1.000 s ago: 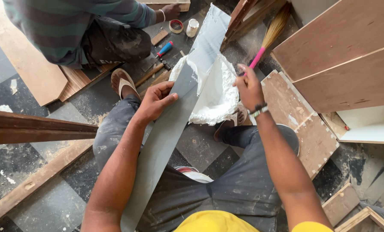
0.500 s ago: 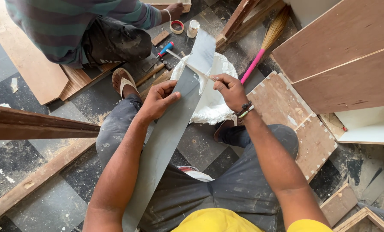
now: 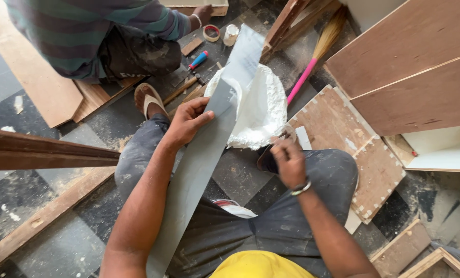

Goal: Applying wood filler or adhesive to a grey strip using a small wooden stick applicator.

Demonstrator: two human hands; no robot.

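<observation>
From the head view, your left hand (image 3: 189,121) is clamped on the long grey laminate strip (image 3: 199,159), thumb on top, fingers wrapped round its left edge. The strip runs from your lap at 6 o'clock up towards 12 o'clock, crossing the white plastic bag (image 3: 261,110). Your right hand (image 3: 287,163) sits at 3 o'clock of the strip, apart from it, fingers curled together near your knee; whether it pinches anything cannot be told. A pink-handled broom (image 3: 312,64) lies at 1 o'clock.
</observation>
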